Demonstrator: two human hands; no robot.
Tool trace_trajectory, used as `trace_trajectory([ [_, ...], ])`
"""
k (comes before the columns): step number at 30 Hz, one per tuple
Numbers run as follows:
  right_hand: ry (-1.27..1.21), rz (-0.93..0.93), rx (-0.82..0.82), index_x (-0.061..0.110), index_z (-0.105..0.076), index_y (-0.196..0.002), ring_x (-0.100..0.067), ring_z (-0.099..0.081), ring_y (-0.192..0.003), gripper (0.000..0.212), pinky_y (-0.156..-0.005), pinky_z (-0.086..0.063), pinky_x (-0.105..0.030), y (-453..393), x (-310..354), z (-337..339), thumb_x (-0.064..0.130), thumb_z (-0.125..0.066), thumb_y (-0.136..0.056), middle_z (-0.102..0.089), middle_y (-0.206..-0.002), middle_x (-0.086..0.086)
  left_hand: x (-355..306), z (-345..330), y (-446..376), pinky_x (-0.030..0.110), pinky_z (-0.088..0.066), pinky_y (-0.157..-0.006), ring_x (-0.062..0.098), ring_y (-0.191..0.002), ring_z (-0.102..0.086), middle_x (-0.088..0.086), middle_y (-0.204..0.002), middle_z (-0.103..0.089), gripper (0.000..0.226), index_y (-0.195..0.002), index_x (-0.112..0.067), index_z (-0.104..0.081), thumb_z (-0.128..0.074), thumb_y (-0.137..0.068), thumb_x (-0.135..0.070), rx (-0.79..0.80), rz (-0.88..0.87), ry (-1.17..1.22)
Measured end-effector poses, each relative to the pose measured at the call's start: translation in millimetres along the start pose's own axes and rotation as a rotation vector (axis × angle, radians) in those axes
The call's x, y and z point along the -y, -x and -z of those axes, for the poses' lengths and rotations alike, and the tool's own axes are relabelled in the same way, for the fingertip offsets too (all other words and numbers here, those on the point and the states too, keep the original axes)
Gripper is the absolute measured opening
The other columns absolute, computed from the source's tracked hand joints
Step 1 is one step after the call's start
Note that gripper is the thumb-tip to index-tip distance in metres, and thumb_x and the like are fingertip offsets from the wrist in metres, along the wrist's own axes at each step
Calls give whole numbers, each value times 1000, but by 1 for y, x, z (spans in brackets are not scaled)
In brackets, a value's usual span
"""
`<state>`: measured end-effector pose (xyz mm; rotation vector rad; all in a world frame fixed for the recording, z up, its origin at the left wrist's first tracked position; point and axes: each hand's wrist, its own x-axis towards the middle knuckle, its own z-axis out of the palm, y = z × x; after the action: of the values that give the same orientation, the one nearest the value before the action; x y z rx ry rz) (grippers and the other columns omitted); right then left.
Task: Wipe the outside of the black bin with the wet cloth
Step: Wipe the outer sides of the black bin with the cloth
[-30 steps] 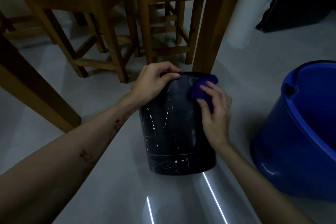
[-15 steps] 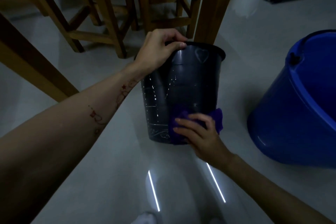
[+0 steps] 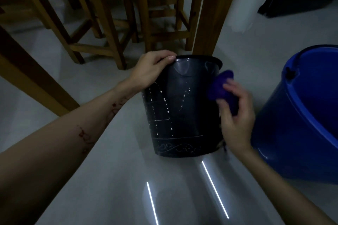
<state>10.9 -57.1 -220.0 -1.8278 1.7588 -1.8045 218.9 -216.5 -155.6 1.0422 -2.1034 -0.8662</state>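
Black bin point(image 3: 182, 107) upright on floor point(image 3: 113, 179), near wooden table leg point(image 3: 210, 11). My left hand point(image 3: 151, 71) curled over bin rim, thumb on outer wall, gripping it. My right hand point(image 3: 236, 115) holds purple wet cloth point(image 3: 219, 87), bunched in fingers, pressed to bin's upper right side; blurred. Blue bucket point(image 3: 300, 115) just beside on right. Wooden stools point(image 3: 164, 14) behind.

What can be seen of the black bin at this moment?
The black bin is a dark, glossy, plastic-looking tub, tapering toward its base, with pale dotted lines and a scroll border near the bottom. It stands on the grey floor, tilted. The left hand grips its rim; the right hand holds the purple cloth at its upper right side.
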Motion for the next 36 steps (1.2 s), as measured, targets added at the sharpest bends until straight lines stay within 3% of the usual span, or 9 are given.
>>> trace_trajectory([
  [7, 82, -118, 122, 21, -49, -142, -21, -28, -143, 49, -116, -32, -39, -29, -8, -43, 39, -55, -96, -32, -156, -4, -15, -6, -15, 5, -48, -72, -14, -87, -65, -20, -93, -69, 18, -108, -20, -73, -59, -99, -27, -44, -52, 27],
  [13, 280, 152, 194, 23, -49, -142, -28, -29, -143, 42, -116, -28, -42, -12, -11, -44, 33, -49, -102, -40, -154, -2, -15, -11, -15, 6, -50, -73, -15, -86, -65, -21, -92, -67, 21, -112, -14, -73, -59, -99, -24, -61, -61, 39],
  [18, 359, 457, 329, 29, -59, -133, -29, -40, -137, 34, -97, -41, -47, 47, -12, -37, 32, -57, -100, -52, -145, 3, -18, -13, -17, 6, -49, -73, -15, -84, -65, -17, -93, -70, 21, -110, -17, -74, -62, -97, -28, -63, -40, 33],
  [22, 404, 625, 462, 33, -48, -140, -22, -31, -143, 56, -100, -38, -43, 99, -25, -20, 19, -69, -90, -42, -151, 10, -27, -13, -16, 8, -51, -78, -11, -89, -64, -15, -97, -70, 23, -111, -19, -73, -61, -96, -33, -19, -56, -13],
  [25, 393, 681, 573, 32, -45, -141, -24, -33, -142, 49, -100, -41, -46, 113, -28, -6, 21, -60, -96, -39, -152, 10, -24, -2, -13, 6, -39, -83, -10, -96, -52, -8, -110, -62, 38, -114, -22, -69, -44, -101, -47, 27, -15, -167],
  [27, 379, 695, 595, 30, -48, -140, -26, -39, -139, 37, -96, -46, -48, 111, -25, 4, 18, -47, -105, -41, -151, 9, -9, 10, -10, 19, -34, -100, 1, -112, -48, -7, -119, -57, 51, -115, -32, -67, -26, -102, -59, 117, 111, -198],
  [29, 327, 611, 514, 25, -50, -138, -28, -44, -135, 40, -99, -44, -47, 95, -15, 10, 6, -46, -103, -45, -149, 4, 1, 14, -4, 31, -42, -101, 8, -118, -53, -10, -122, -59, 42, -122, -37, -62, -27, -104, -54, 177, 160, -40],
  [31, 249, 438, 346, 19, -52, -137, -30, -50, -129, 46, -103, -41, -47, 65, -6, 8, -1, -53, -95, -52, -144, -3, 1, 10, -3, 20, -49, -88, 2, -106, -60, -12, -113, -62, 27, -122, -26, -62, -40, -106, -32, 128, 97, 81],
  [36, 143, -74, -31, 16, -46, -143, -22, -43, -129, 41, -106, -41, -41, -15, -14, -12, 20, -45, -102, -48, -145, -6, -8, -1, -15, 13, -48, -81, -7, -89, -66, -15, -95, -71, 14, -103, -27, -71, -58, -99, -23, -17, 50, 165],
])
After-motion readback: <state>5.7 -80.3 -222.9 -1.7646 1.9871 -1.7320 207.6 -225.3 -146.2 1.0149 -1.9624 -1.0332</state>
